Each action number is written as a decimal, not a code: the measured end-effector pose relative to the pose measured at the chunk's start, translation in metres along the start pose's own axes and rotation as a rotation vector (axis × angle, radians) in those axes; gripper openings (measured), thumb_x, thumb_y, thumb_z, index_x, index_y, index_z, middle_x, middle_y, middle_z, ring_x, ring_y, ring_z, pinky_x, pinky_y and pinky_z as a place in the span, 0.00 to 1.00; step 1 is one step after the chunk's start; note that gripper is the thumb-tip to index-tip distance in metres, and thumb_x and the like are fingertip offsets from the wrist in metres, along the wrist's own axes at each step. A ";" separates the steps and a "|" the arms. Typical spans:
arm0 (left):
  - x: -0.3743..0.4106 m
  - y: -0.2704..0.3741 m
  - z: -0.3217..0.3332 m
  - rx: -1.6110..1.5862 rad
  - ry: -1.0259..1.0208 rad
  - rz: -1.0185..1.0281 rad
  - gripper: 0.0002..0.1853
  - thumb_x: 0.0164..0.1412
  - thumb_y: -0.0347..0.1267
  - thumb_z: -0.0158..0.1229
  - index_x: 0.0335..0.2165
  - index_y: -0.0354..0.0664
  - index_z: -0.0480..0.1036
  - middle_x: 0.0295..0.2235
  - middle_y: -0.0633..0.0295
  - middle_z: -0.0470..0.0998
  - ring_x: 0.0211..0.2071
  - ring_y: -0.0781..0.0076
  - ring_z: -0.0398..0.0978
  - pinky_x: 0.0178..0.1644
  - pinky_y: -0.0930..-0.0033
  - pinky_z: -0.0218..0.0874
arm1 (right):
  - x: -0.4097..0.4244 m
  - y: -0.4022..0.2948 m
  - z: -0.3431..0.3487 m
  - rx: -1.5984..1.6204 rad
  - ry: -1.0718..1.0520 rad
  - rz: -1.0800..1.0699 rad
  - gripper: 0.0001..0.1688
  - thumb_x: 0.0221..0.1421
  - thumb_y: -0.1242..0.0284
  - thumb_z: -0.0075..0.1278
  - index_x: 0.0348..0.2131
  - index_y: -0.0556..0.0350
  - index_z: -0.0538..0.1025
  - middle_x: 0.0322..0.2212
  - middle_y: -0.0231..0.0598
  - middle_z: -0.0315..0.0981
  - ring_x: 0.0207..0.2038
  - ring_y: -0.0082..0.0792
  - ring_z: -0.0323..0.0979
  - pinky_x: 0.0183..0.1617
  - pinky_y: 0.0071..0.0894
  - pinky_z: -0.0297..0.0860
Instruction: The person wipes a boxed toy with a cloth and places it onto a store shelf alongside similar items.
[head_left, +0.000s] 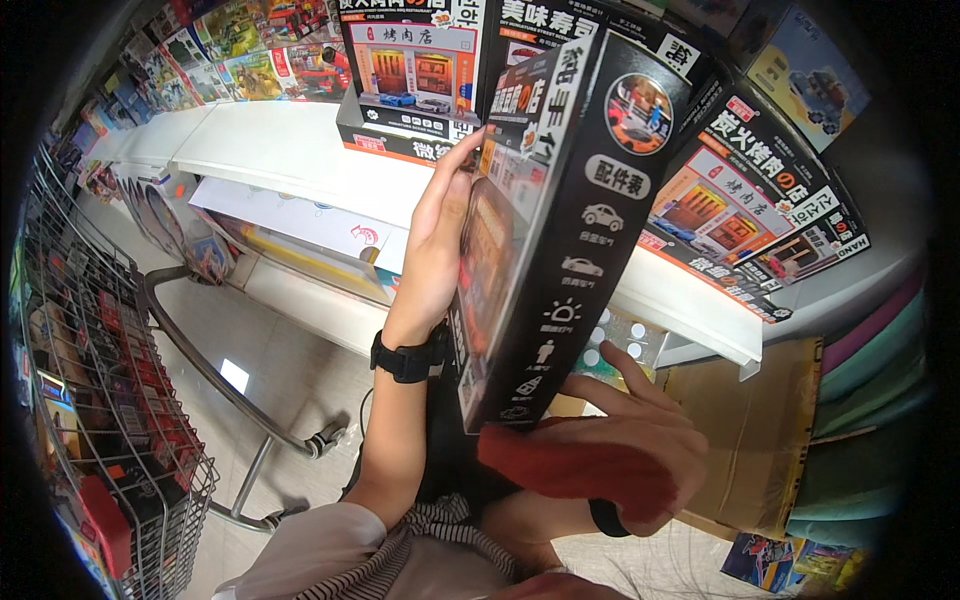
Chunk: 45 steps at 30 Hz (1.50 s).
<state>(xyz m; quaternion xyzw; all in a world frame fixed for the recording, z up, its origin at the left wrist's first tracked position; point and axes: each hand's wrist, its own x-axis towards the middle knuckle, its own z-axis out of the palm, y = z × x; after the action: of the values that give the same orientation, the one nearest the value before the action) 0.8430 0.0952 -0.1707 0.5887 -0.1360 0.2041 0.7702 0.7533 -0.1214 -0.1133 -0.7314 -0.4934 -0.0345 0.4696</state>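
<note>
A black cardboard box of a miniature street-scene model kit (577, 247) stands tilted in front of me, its side panel with white car, lamp and figure icons turned up. My left hand (442, 217) grips its left edge, thumb and fingers along the picture face. At the lower end of the box is my right hand (660, 442), with a red cloth (577, 465) held in it. The cloth meets or overlaps the bottom corner of the box. Two fingers of that hand stretch out past the box's right side.
A white shelf (300, 161) carries similar kit boxes (416, 71), more of them at right (739, 202). Other toy boxes (270, 52) line the back left. A wire shopping cart (127, 375) full of boxes stands left. An opened brown carton (742, 427) sits at lower right.
</note>
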 end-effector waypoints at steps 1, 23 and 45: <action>0.000 0.001 -0.003 0.029 -0.008 0.051 0.23 0.69 0.37 0.35 0.56 0.32 0.59 0.55 0.56 0.63 0.58 0.70 0.57 0.62 0.71 0.41 | 0.000 0.002 0.001 0.022 0.020 -0.018 0.23 0.39 0.70 0.59 0.37 0.66 0.77 0.32 0.47 0.78 0.45 0.52 0.74 0.58 0.57 0.55; 0.000 -0.007 -0.003 0.012 -0.021 0.159 0.23 0.69 0.37 0.36 0.55 0.33 0.59 0.54 0.58 0.64 0.56 0.72 0.58 0.61 0.72 0.44 | 0.003 0.014 0.029 -0.071 1.294 0.593 0.19 0.59 0.66 0.48 0.40 0.67 0.72 0.35 0.40 0.73 0.36 0.26 0.71 0.39 0.22 0.67; -0.001 -0.014 -0.010 -0.045 -0.024 -0.066 0.22 0.69 0.35 0.36 0.55 0.34 0.60 0.54 0.58 0.65 0.56 0.72 0.59 0.61 0.72 0.45 | 0.077 0.027 0.000 -0.067 1.518 0.142 0.23 0.59 0.61 0.49 0.44 0.64 0.71 0.37 0.37 0.74 0.33 0.23 0.72 0.34 0.19 0.68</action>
<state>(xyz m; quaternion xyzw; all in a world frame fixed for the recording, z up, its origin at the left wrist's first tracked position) 0.8480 0.1018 -0.1858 0.5778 -0.1303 0.1686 0.7879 0.8133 -0.0705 -0.0913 -0.5508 0.0145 -0.5126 0.6585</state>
